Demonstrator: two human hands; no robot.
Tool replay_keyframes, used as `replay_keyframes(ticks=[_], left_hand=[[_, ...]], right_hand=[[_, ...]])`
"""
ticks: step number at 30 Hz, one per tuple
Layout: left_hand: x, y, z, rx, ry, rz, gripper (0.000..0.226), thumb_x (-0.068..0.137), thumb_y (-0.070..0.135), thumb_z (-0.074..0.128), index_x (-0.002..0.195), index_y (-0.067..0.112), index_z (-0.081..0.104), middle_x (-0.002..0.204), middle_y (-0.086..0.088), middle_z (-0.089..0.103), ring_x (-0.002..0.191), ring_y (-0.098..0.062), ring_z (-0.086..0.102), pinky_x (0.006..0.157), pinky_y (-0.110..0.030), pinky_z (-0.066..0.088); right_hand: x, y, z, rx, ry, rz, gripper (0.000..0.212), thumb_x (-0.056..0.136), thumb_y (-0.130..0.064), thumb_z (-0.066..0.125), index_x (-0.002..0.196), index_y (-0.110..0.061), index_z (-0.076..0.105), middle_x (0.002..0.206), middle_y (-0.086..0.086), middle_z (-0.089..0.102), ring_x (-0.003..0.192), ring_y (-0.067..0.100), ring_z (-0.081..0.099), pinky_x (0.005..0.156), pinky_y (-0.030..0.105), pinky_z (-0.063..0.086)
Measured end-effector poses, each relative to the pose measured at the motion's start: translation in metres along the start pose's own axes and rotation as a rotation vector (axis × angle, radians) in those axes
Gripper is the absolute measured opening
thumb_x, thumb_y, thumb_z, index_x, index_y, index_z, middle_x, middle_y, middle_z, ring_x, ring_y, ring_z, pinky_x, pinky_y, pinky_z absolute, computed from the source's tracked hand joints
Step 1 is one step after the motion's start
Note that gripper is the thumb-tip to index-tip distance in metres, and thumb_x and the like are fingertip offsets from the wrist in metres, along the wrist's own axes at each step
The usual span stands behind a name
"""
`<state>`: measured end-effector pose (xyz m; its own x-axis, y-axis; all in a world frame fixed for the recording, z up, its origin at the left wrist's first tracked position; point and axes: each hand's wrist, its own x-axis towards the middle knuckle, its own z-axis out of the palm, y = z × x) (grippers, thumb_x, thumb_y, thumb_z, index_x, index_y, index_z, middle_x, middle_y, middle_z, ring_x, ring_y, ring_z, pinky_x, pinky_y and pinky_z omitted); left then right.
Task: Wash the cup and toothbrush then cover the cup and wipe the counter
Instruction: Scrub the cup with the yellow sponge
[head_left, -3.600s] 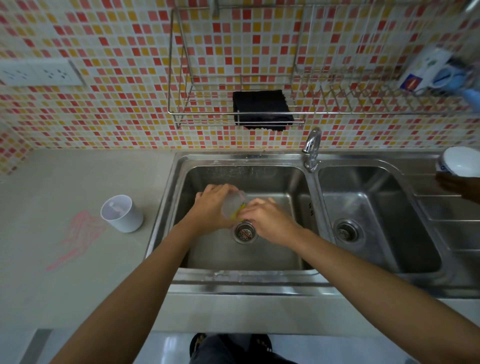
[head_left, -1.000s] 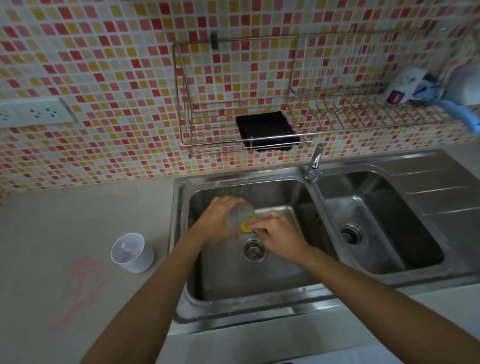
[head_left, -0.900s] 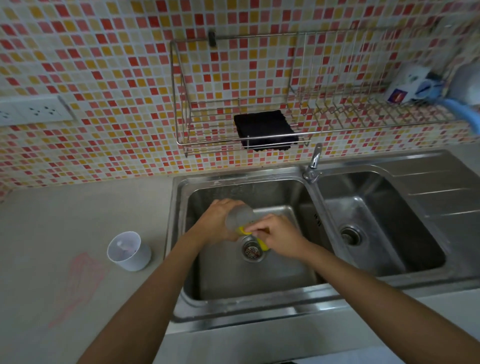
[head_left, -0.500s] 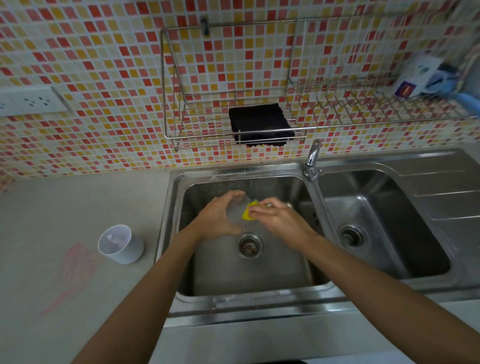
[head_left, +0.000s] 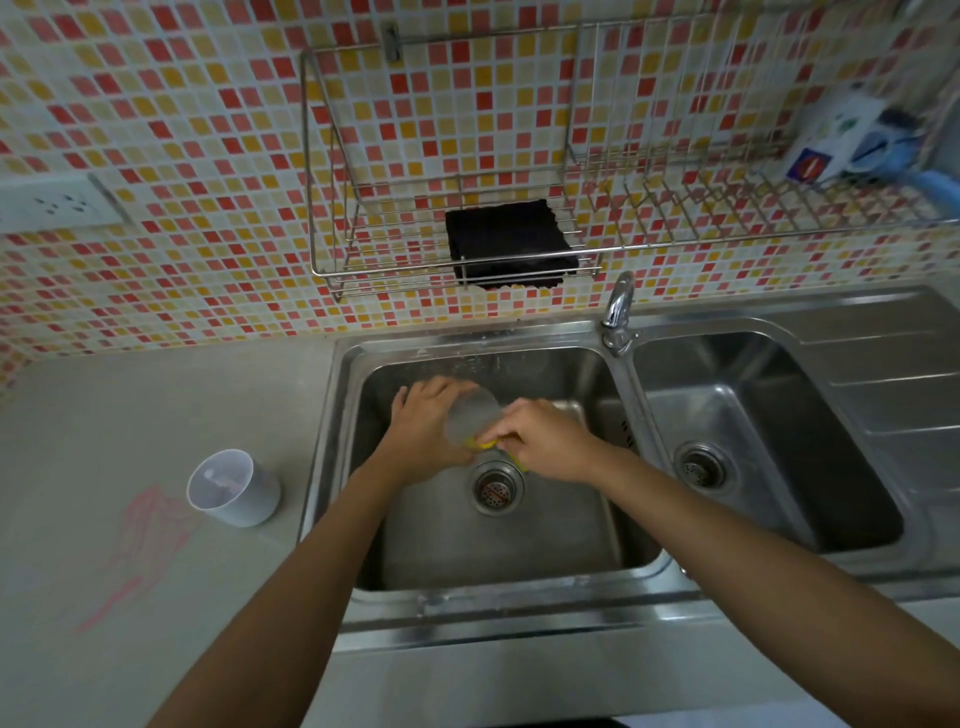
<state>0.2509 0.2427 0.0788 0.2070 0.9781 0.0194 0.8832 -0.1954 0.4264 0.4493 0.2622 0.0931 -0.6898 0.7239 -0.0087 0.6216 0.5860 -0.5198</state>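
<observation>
We held the cup low in the sink's left basin.
Our left hand (head_left: 426, 431) gripped the clear cup (head_left: 470, 421), tipped on its side above the left basin (head_left: 467, 551) near the drain (head_left: 497, 488). Our right hand (head_left: 545, 441) pinched a small yellow piece (head_left: 485, 443) at the cup's mouth; brush or sponge, we could not tell. A white container (head_left: 234, 488) sat on the counter (head_left: 156, 405) beside a pink smear (head_left: 150, 530).

Red-and-yellow mosaic tile wall (head_left: 182, 130) behind steel double sink (head_left: 519, 616)
</observation>
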Motion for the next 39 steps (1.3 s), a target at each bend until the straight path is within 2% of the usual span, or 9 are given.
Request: replay_keyframes(ticks=[2,6,14,17,21,25,30,35,39], left_hand=[[0.001,-0.001,0.002,-0.024,-0.043,0.045,0.087,0.057,0.043,0.083,0.135,0.027,0.046,0.130,0.002,0.049,0.120,-0.023,0.045,0.102,-0.048,0.038],[0.004,-0.001,0.002,-0.071,-0.027,0.099,0.090,0.055,0.028,0.089,0.133,0.013,0.049,0.126,-0.005,0.052,0.118,-0.023,0.048,0.099,-0.023,0.028],[0.001,-0.006,0.004,-0.085,-0.030,0.095,0.085,0.058,0.030,0.085,0.134,0.016,0.050,0.128,-0.003,0.051,0.119,-0.021,0.047,0.101,-0.027,0.034],[-0.005,-0.001,0.011,-0.077,-0.092,0.100,0.086,0.058,0.030,0.087,0.134,0.017,0.049,0.130,-0.003,0.050,0.119,-0.020,0.045,0.101,-0.027,0.032],[-0.007,-0.001,0.008,-0.141,-0.055,0.080,0.089,0.057,0.027,0.090,0.134,0.013,0.049,0.128,-0.005,0.051,0.118,-0.022,0.047,0.100,-0.027,0.033],[-0.004,-0.013,0.001,-0.147,-0.031,0.018,0.088,0.055,0.029,0.089,0.133,0.021,0.049,0.127,0.000,0.049,0.116,-0.020,0.046,0.100,-0.033,0.039],[-0.010,-0.025,-0.001,-0.166,-0.027,-0.046,0.090,0.055,0.022,0.089,0.134,0.016,0.048,0.129,-0.006,0.048,0.119,-0.025,0.046,0.103,-0.034,0.039],[-0.008,-0.038,-0.016,-0.184,0.027,-0.091,0.095,0.056,0.026,0.089,0.139,0.012,0.045,0.133,-0.008,0.047,0.122,-0.028,0.046,0.103,-0.043,0.041],[-0.002,-0.046,-0.032,-0.212,0.086,-0.095,0.093,0.057,0.029,0.089,0.138,0.014,0.046,0.137,-0.006,0.047,0.125,-0.024,0.044,0.104,-0.033,0.040]], right_hand=[[0.006,0.005,0.001,-0.267,-0.036,-0.102,0.035,0.085,-0.009,0.061,0.115,-0.026,0.068,0.117,-0.002,0.065,0.112,0.020,0.053,0.091,0.027,0.037],[0.007,0.011,-0.004,-0.498,0.134,-0.269,0.031,0.068,-0.014,0.075,0.097,-0.023,0.071,0.104,-0.011,0.070,0.105,0.021,0.057,0.079,0.034,0.046],[-0.003,0.009,0.023,0.087,0.085,0.019,0.028,0.087,-0.007,0.063,0.108,-0.021,0.073,0.109,0.000,0.071,0.105,0.021,0.057,0.095,0.029,0.043],[0.004,0.009,0.006,-0.217,-0.086,-0.112,0.033,0.085,-0.009,0.063,0.113,-0.025,0.070,0.112,0.003,0.065,0.108,0.021,0.056,0.091,0.031,0.044],[0.002,0.002,-0.004,-0.620,0.256,-0.344,0.027,0.061,-0.026,0.082,0.086,-0.032,0.074,0.086,-0.012,0.068,0.088,0.008,0.049,0.071,0.018,0.043],[0.001,0.010,0.018,-0.243,0.227,-0.222,0.041,0.063,0.001,0.076,0.098,-0.022,0.076,0.100,-0.009,0.073,0.092,0.020,0.060,0.074,0.022,0.049],[0.009,0.000,0.017,0.129,0.109,0.178,0.022,0.085,-0.015,0.067,0.105,-0.022,0.074,0.106,-0.007,0.072,0.096,0.011,0.067,0.081,0.018,0.047],[0.026,-0.028,-0.022,0.398,0.319,0.259,0.015,0.079,-0.015,0.074,0.093,-0.021,0.076,0.089,-0.004,0.074,0.082,0.010,0.067,0.082,0.032,0.055],[0.063,-0.067,-0.067,0.560,0.515,0.144,0.016,0.080,-0.017,0.074,0.090,-0.030,0.072,0.086,-0.015,0.071,0.080,0.001,0.065,0.076,0.019,0.052]])
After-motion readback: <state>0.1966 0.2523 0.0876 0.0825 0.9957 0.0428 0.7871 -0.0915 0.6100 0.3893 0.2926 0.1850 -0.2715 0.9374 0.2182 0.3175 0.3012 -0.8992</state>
